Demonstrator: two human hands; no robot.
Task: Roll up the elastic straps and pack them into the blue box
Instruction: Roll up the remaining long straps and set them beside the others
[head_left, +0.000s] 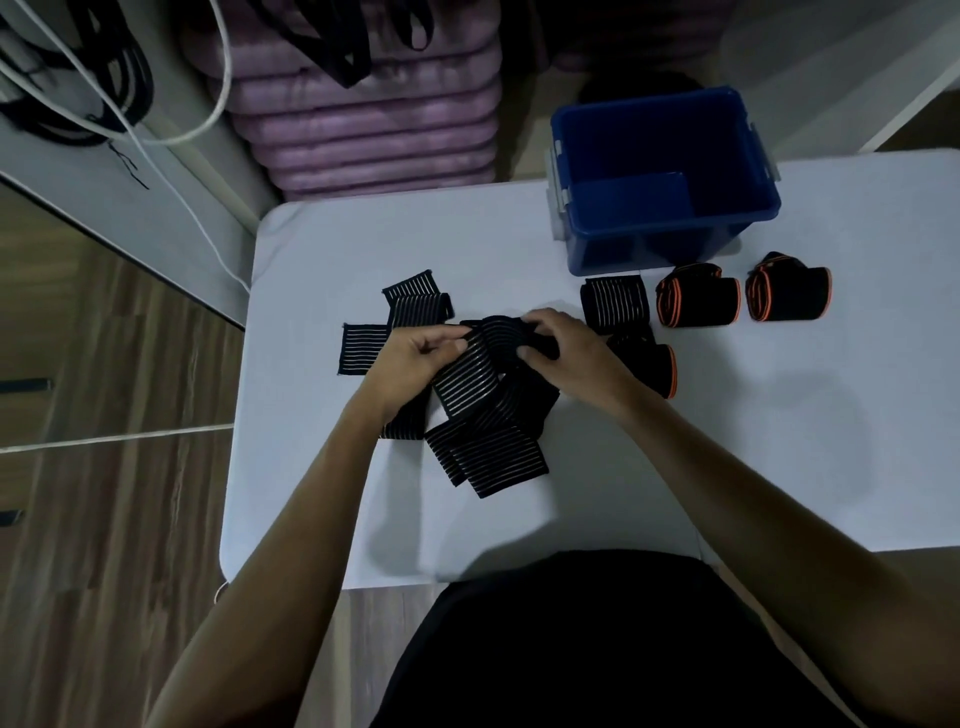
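Observation:
A black elastic strap with thin white stripes (470, 376) lies in loose folds at the middle of the white table (727, 467). Both hands hold its upper end just above the table. My left hand (415, 356) pinches the strap's left edge. My right hand (561, 345) curls round a partly rolled end of it. The strap's tail (491, 457) trails toward me, and other striped parts (363, 348) spread to the left. The blue box (665, 176) stands open at the back right. One striped roll (615, 304) and two orange-edged rolls (698, 301) (787, 293) lie in front of the box.
Another orange-edged strap (657, 369) lies just right of my right hand. Purple cushions (363, 130) are stacked behind the table. A white cable (208, 93) and black straps (78, 78) hang at the back left. Wooden floor lies to the left.

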